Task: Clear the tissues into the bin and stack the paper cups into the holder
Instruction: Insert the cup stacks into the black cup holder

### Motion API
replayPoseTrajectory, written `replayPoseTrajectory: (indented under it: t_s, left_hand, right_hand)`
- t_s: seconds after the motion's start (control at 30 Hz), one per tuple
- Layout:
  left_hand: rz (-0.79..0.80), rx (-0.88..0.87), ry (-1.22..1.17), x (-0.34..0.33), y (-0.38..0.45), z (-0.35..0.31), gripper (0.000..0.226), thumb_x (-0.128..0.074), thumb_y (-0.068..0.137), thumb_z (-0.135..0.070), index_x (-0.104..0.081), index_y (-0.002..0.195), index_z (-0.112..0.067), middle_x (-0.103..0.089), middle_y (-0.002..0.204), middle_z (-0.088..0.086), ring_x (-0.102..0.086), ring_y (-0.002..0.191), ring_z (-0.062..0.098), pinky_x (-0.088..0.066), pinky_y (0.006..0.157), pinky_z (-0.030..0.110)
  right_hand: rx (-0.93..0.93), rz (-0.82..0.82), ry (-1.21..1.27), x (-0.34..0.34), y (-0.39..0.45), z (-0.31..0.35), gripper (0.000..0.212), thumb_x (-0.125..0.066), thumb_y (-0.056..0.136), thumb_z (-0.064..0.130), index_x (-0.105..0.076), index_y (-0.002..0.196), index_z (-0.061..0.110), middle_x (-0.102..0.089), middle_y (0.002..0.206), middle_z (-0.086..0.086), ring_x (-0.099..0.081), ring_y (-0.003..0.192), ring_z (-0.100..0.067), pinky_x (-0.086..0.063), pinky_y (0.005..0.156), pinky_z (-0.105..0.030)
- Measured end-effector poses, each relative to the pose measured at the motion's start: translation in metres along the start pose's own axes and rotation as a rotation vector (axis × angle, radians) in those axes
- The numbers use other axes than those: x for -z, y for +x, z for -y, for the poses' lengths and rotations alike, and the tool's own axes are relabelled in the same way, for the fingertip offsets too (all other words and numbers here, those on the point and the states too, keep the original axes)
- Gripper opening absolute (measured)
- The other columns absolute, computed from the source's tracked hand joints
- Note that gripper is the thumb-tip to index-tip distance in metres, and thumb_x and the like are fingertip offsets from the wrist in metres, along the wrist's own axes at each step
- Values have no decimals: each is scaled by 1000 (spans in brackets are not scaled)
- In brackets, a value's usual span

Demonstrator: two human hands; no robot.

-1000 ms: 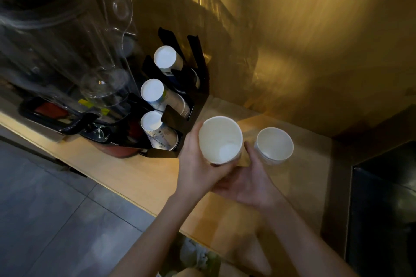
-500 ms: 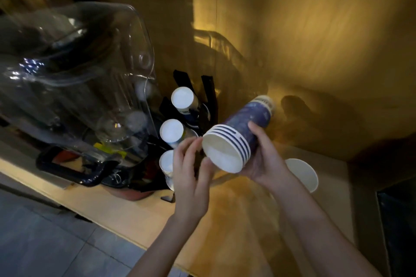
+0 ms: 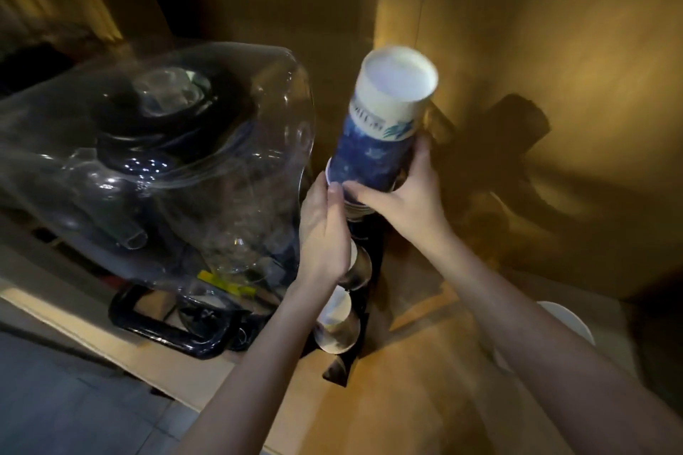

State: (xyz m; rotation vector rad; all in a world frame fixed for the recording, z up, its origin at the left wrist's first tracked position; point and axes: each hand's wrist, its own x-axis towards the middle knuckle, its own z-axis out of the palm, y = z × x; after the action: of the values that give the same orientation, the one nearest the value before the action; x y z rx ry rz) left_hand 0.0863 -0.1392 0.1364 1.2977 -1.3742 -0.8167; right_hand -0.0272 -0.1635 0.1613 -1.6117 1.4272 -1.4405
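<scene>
Both hands grip an upturned stack of paper cups (image 3: pixel 373 148), blue-printed with white bases. Left hand (image 3: pixel 325 229) fingers pinch its rim; right hand (image 3: pixel 403 199) fingers wrap its lower side above the black cup holder (image 3: pixel 373 270).

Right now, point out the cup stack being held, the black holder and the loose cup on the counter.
cup stack (image 3: pixel 373 148), head view, blue printed side.
black holder (image 3: pixel 375 244), head view, upright right rail.
loose cup (image 3: pixel 571 319), head view, white rim.

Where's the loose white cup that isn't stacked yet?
In the head view the white cup stands at lower right on the wooden counter, partly hidden behind the right forearm, right of the black cup holder.
</scene>
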Motion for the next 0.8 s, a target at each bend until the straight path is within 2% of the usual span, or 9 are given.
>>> replayPoseTrajectory:
  t_s: [0.07,0.2,0.27,0.37,0.43,0.57,0.63,0.7,0.8]
  left_hand:
    - [24,54,-118,-1,7,10,46,-18,93,-45,-48,123,-27,-49,135,-6,-44,121,-8,-30,110,19]
    - [87,81,-199,-5,18,25,75,-22,82,-69,-27,142,-23,-36,150,3,-32,139,15,-25,116,46]
    - [106,78,-165,-5,18,29,79,-21,81,-74,-22,143,-25,-30,153,4,-26,142,18,-23,117,48]
    - [115,133,-154,-2,19,23,75,-16,83,-63,-16,146,-22,-22,156,2,-19,143,12,-17,120,42]
    - [123,146,-138,-1,22,20,71,-15,84,-54,-15,146,-19,-20,156,2,-17,143,11,-15,121,39]
    - [188,194,-99,-1,30,23,73,-14,83,-64,-32,141,-23,-36,150,2,-29,140,16,-19,119,42]
    - [220,208,-58,-2,31,25,69,-13,86,-62,-43,133,-22,-45,144,3,-36,136,19,-22,117,43]
    - [220,186,-33,-3,29,23,74,-14,82,-64,-41,136,-20,-43,145,3,-35,136,17,-20,118,44]
    - [157,134,-115,-2,22,15,64,-19,89,-56,-34,140,-20,-41,145,-1,-34,134,12,-24,114,30]
  right_hand:
    - [5,41,-48,-8,3,-4,102,-86,56,31,-27,137,13,-47,138,-3,-44,125,-11,-41,105,-32]
    - [-12,78,-88,-16,6,-14,101,-86,55,35,-28,136,16,-47,139,-6,-45,129,-21,-43,105,-45]
    - [4,84,-105,-16,8,-17,99,-86,56,34,-29,135,15,-49,138,-6,-47,127,-20,-43,104,-40]
    - [4,76,-117,-15,13,-19,100,-86,57,30,-27,137,12,-49,138,-7,-46,126,-16,-39,97,-22]
    - [-14,70,-112,-15,16,-21,100,-85,58,30,-26,137,12,-48,138,-6,-45,122,-9,-36,93,-15]
    - [-20,62,-92,-10,19,-30,97,-86,58,27,-28,135,13,-50,131,0,-42,114,-2,-36,86,-1]
    - [-40,90,-108,-8,18,-38,98,-87,57,26,-28,134,12,-51,130,0,-44,113,-3,-39,88,-8]
    - [-48,143,-129,-9,15,-46,100,-87,56,25,-28,135,13,-51,134,-4,-44,116,-5,-40,92,-19]
    - [-63,231,-193,-16,12,-56,99,-86,58,19,-25,136,15,-47,136,-7,-43,117,-9,-35,89,-16]
